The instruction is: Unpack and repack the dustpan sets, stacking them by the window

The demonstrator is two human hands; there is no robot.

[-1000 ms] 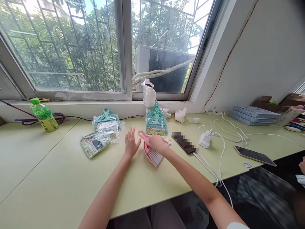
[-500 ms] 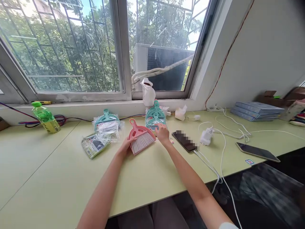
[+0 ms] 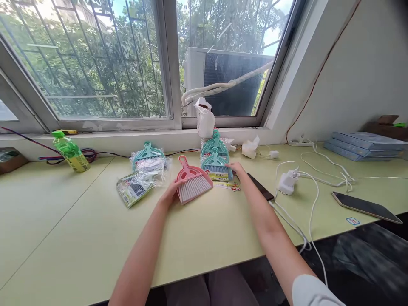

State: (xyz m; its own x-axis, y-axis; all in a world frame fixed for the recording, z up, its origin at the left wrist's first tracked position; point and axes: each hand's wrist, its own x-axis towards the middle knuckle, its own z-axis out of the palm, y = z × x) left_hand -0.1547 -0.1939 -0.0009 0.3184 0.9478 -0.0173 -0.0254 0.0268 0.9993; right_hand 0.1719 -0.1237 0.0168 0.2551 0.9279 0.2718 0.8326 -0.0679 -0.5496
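Observation:
A pink dustpan with a white-bristled brush [image 3: 193, 185] lies on the table, its handle pointing toward the window. My left hand [image 3: 172, 190] grips its left edge. To its right are teal dustpan-and-brush sets [image 3: 215, 161], one in front of another, with printed labels at the lower edge. My right hand [image 3: 235, 167] touches the right edge of the front teal set; its fingers reach left, and whether they grip it is unclear. Left of the pink set lie a plastic-wrapped teal set [image 3: 148, 158] and a flat green-edged package [image 3: 134, 189].
A green bottle [image 3: 72, 152] stands at the left. A tissue pack [image 3: 205, 119] is by the window. A dark phone [image 3: 260, 187], white charger [image 3: 287, 182] with cables, another phone [image 3: 366, 207] and blue boxes [image 3: 366, 145] are on the right.
My right hand has moved from the front of the teal sets to their right edge, uncovering the labels. The view has shifted slightly; my left hand stays on the pink dustpan.

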